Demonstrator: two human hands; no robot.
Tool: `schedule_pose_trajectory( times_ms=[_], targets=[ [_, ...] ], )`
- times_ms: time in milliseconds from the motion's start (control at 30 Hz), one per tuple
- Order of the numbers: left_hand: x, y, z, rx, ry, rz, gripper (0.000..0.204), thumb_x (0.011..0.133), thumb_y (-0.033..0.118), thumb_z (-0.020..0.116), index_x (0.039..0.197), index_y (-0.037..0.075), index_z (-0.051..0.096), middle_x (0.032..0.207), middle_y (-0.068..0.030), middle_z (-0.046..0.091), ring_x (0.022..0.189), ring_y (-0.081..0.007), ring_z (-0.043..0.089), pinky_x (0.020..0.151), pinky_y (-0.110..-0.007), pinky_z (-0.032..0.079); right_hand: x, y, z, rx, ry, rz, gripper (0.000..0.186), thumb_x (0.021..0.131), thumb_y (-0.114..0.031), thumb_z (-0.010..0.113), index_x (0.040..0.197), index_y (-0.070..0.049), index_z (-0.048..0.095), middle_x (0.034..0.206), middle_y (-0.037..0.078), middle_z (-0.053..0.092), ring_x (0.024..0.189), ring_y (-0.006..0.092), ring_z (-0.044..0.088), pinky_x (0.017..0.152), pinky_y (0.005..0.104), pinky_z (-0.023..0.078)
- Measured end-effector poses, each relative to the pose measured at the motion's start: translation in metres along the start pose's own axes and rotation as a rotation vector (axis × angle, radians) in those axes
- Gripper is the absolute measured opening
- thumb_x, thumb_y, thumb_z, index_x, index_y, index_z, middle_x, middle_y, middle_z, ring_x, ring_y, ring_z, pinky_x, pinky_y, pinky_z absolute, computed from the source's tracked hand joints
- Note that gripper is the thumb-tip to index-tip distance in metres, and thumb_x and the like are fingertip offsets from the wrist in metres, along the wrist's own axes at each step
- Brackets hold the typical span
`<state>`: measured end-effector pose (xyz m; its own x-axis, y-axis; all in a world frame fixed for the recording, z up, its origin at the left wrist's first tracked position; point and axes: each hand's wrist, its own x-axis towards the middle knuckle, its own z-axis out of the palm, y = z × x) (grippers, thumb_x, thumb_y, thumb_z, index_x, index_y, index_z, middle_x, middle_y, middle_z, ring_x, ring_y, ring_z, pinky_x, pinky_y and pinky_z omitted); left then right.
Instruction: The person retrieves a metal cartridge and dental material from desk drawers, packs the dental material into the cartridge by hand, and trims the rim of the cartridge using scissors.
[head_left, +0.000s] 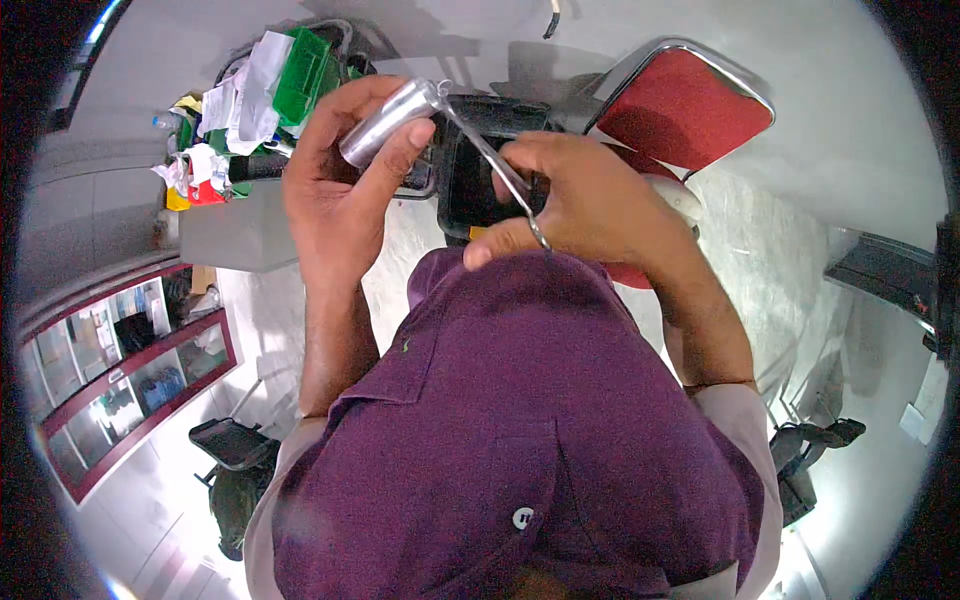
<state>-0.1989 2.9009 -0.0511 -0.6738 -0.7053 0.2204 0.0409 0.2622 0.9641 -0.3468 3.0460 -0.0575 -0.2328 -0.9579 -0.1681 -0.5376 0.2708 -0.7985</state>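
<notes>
My left hand is closed around a shiny silver metal cylinder, tilted with its upper end to the right. The thumb presses on its side. A slim silver scissor-like tool with a ring handle slants from the cylinder's upper end down to my right hand. The ring sits round the base of my right thumb, and the fingers curl on the tool's other side, partly hidden. A small pale curl shows at the cylinder's end, where the tool's tip meets it. What it is, I cannot tell.
Beyond my hands lies a black tray-like object. A red-padded chair stands at the far right. At the far left, a green bin and white papers are piled up. Left is a glass-fronted cabinet; lower left, a black chair.
</notes>
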Motion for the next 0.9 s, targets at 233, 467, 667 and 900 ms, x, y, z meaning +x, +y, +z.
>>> schedule_pose_trajectory(
  times_ms=[233,467,667,900],
  targets=[
    [-0.0025,0.0008,0.0004,-0.015,-0.046,-0.016,0.032,0.081,0.004,0.075,0.111,0.001,0.063,0.101,-0.0059,0.066,0.093,-0.0116,0.060,0.081,-0.024,0.048,0.0041,-0.0004,-0.0008,-0.033,-0.051,-0.074,0.069,0.059,-0.070,0.075,0.073,-0.004,0.058,0.082,0.018,0.061,0.081,0.0376,0.062,0.073,0.0448,0.048],
    [-0.0039,0.0016,-0.0028,0.029,-0.082,-0.004,0.033,0.081,0.005,0.074,0.111,0.000,0.063,0.103,-0.0066,0.066,0.094,-0.0121,0.061,0.083,-0.025,0.048,0.0069,0.0024,0.0002,-0.170,0.034,-0.153,0.071,0.059,-0.074,0.071,0.070,-0.005,0.062,0.079,0.017,0.062,0.081,0.0365,0.062,0.072,0.0455,0.049],
    [-0.0045,0.0019,-0.0013,-0.027,-0.060,-0.007,0.031,0.083,0.008,0.073,0.111,-0.001,0.063,0.103,-0.0067,0.066,0.094,-0.0121,0.060,0.082,-0.024,0.048,0.0053,0.0017,-0.0023,-0.201,0.065,-0.126,0.071,0.061,-0.073,0.070,0.070,-0.003,0.064,0.076,0.018,0.063,0.075,0.0381,0.063,0.069,0.0467,0.049],
    [-0.0020,0.0024,-0.0013,-0.020,-0.034,-0.036,0.029,0.086,0.013,0.072,0.110,-0.001,0.065,0.097,-0.0056,0.066,0.087,-0.0093,0.059,0.075,-0.022,0.046,0.0042,0.0025,-0.0026,-0.192,0.081,-0.138,0.066,0.065,-0.068,0.070,0.070,-0.002,0.064,0.071,0.019,0.062,0.070,0.0397,0.062,0.066,0.0458,0.048]
  ],
)
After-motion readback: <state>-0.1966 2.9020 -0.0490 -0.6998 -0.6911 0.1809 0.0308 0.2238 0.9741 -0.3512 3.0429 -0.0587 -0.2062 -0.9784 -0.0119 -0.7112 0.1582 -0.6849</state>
